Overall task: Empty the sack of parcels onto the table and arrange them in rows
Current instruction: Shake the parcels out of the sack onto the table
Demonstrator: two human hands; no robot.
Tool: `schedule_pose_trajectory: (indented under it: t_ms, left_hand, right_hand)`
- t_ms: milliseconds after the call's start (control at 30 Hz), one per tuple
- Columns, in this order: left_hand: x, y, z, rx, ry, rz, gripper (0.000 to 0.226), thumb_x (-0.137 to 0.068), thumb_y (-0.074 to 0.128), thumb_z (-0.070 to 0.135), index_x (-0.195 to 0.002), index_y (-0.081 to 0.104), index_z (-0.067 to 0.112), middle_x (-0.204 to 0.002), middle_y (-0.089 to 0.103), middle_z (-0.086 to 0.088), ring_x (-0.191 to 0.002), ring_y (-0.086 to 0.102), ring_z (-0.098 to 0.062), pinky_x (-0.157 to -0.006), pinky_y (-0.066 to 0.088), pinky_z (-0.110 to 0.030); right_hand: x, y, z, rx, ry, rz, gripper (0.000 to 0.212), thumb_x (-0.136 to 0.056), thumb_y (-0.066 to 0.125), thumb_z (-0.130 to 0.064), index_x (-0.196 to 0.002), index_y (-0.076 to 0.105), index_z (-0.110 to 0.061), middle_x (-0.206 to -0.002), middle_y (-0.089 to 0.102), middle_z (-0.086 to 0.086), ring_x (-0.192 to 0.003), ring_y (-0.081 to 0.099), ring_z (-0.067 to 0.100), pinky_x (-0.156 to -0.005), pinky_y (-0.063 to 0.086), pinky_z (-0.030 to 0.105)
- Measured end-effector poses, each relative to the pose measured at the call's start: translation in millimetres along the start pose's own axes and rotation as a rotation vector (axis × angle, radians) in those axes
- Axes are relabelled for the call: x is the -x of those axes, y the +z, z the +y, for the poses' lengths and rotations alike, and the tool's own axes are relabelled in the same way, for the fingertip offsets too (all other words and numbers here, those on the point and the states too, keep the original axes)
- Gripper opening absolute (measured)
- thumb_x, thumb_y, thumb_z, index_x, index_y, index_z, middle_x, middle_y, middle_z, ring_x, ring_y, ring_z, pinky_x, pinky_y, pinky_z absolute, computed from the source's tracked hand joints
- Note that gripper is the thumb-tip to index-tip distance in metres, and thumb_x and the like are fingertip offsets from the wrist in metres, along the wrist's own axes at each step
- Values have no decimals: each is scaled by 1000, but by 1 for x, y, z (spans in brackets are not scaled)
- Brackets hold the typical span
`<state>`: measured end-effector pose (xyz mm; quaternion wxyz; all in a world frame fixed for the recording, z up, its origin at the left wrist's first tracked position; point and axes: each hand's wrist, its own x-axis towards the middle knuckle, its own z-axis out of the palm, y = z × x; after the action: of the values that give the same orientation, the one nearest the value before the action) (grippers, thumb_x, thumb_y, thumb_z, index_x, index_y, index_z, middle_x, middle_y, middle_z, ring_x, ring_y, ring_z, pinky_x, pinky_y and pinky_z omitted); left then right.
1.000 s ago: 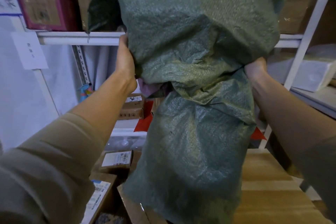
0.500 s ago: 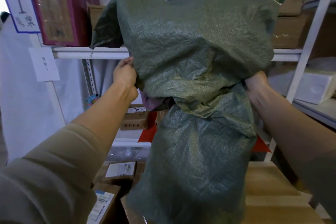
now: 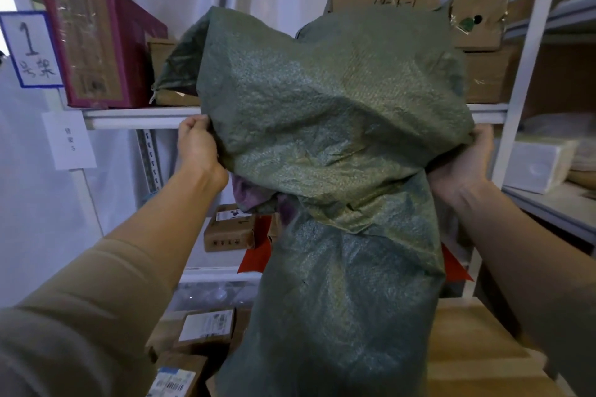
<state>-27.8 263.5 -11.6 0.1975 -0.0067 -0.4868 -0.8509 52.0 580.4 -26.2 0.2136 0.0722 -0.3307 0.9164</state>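
Note:
A green woven sack (image 3: 322,145) hangs in front of me, held up high with its lower part drooping down to the wooden table (image 3: 477,348). My left hand (image 3: 196,145) grips the sack's fabric on its left side. My right hand (image 3: 464,164) grips it on the right. Something purple (image 3: 248,193) shows under a fold of the sack. Cardboard parcels (image 3: 206,329) with white labels lie on the table at the lower left, beside the sack's bottom end. What is inside the sack is hidden.
White metal shelving (image 3: 138,116) stands behind, with a maroon box (image 3: 96,45) and brown cartons (image 3: 483,42) on the upper shelf, a small carton (image 3: 229,232) on the lower one. A second rack (image 3: 548,200) at right holds a white box (image 3: 538,164).
Both hands have shifted lower in my view with the sack, and more of the upper shelf shows behind it. The grips on the fabric are the same.

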Motion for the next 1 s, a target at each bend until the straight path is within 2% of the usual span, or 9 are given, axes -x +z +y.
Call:
schedule_pose_trajectory:
  t_ms: [67,133,233,367,533,667,767,867,1000]
  left_hand:
    - [-4,-3,-4,-28,-5,-7,13,-92,46,22,-101,54,17,-111,65,-16,-108,62,-32,-100,48,-55]
    - [-8,-5,-9,-53,-22,-2,27,-88,46,26,-108,57,10,-116,66,-14,-110,63,-32,-98,49,-54]
    - [-2,-5,-12,-87,-67,-19,53,-78,49,31,-126,61,11,-115,69,-10,-107,65,-29,-93,53,-49]
    - [15,1,-10,-129,-61,-89,45,-86,45,40,-113,66,11,-118,69,-13,-113,63,-34,-94,52,-50]
    - [27,8,-16,-52,-115,-208,51,-90,41,70,-109,68,31,-119,69,-1,-110,62,-24,-97,50,-45]
    - [27,3,-20,-196,-129,-161,40,-97,41,58,-95,66,27,-110,68,-2,-104,62,-25,-91,52,-42]
    - [24,-1,-20,-153,-113,-215,52,-91,37,72,-106,68,33,-123,66,-2,-115,60,-26,-98,48,-48]
    - [20,-3,-20,-96,-88,-271,76,-81,33,85,-128,62,32,-135,61,-4,-120,57,-25,-104,45,-50]
    - [20,-5,-19,-268,-70,-205,72,-79,52,77,-130,62,28,-125,67,-1,-114,61,-22,-101,47,-47]
  right_hand:
    - [0,-5,-6,49,86,-33,73,-80,50,-71,-129,63,-18,-124,69,13,-116,64,31,-99,50,44]
    - [-1,-5,-14,202,167,-105,78,-80,51,-76,-133,60,-20,-126,68,13,-115,66,32,-100,49,47]
    - [1,2,-25,470,214,-61,47,-87,64,-51,-120,66,-19,-112,74,8,-96,73,23,-84,55,38]
    - [0,4,-33,646,228,33,16,-88,64,-26,-101,68,-16,-97,72,6,-80,69,20,-72,55,32]
    - [-3,5,-29,708,130,86,36,-81,65,-13,-117,65,-13,-103,73,13,-81,73,25,-65,59,34]
    - [-4,4,-29,825,35,121,46,-78,65,-8,-122,59,-19,-109,69,11,-94,69,29,-74,57,37]
    - [-3,6,-30,808,30,67,57,-70,72,-34,-124,61,-21,-116,70,10,-102,69,30,-88,56,43]
    - [-5,11,-31,743,55,12,97,-55,75,-77,-135,57,-26,-128,67,3,-118,63,26,-105,45,48]
    - [-8,14,-24,709,11,41,97,-57,80,-73,-137,54,-25,-124,68,1,-112,66,24,-102,49,49]
